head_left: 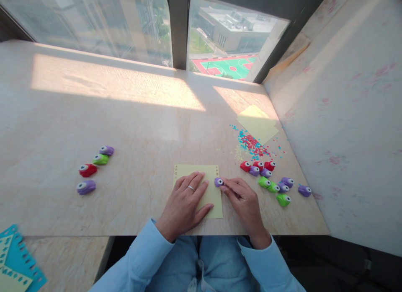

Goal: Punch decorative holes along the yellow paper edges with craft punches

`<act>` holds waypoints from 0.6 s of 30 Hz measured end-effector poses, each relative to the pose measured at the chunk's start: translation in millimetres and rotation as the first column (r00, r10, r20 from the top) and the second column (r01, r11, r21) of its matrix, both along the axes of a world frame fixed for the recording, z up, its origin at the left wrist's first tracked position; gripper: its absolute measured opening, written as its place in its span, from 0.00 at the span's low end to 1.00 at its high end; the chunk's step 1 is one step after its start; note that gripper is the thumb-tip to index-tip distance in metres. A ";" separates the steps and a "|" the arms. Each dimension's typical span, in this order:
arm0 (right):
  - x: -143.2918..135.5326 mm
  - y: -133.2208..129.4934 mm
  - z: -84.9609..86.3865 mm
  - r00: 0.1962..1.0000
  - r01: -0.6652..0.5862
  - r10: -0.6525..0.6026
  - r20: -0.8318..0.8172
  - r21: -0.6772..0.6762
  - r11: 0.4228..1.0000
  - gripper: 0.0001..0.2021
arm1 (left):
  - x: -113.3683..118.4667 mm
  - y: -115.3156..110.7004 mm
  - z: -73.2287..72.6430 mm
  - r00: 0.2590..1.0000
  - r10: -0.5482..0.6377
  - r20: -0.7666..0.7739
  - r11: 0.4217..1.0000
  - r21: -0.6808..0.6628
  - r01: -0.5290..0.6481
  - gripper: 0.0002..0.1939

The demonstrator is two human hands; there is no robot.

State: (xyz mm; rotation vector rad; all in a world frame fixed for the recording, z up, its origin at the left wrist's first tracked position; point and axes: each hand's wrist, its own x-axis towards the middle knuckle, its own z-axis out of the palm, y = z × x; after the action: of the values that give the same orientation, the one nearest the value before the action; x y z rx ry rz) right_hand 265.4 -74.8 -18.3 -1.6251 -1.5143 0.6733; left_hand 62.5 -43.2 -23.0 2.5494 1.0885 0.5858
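A pale yellow sheet [214,206] lies on the table near its front edge, with small punched holes along its upper left and right edges. My left hand [187,202] rests flat on the sheet, fingers spread, a ring on one finger. A small purple craft punch [219,182] sits at the sheet's right edge. My right hand [243,200] pinches this punch from the right between thumb and fingers.
Red, purple and green punches [273,187] stand at the right. Behind them are red and blue paper bits [253,145] and yellow sheets [259,122]. Several punches [88,170] stand at the left. Punched blue paper [23,258] lies bottom left. A wall [345,116] bounds the right side.
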 end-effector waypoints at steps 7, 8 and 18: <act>2.4 1.8 2.0 1.000 -0.021 0.021 -0.001 -0.004 1.000 0.09 | 0.6 0.1 -0.2 1.000 0.005 0.010 1.000 -0.004 -0.005 0.24; 2.3 1.7 1.7 1.000 -0.018 0.018 0.002 -0.002 1.000 0.10 | 0.6 0.1 -0.2 1.000 0.004 0.007 1.000 -0.001 -0.004 0.24; 2.5 1.0 -0.4 1.000 -0.016 0.016 -0.018 -0.022 1.000 0.10 | 0.4 0.2 -0.9 1.000 0.000 -0.010 1.000 0.006 0.000 0.25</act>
State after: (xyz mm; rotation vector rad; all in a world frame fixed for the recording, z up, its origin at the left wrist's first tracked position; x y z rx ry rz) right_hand 267.8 -73.9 -18.7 -1.6205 -1.5134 0.7142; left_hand 62.8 -43.0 -23.9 2.5605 1.0914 0.5779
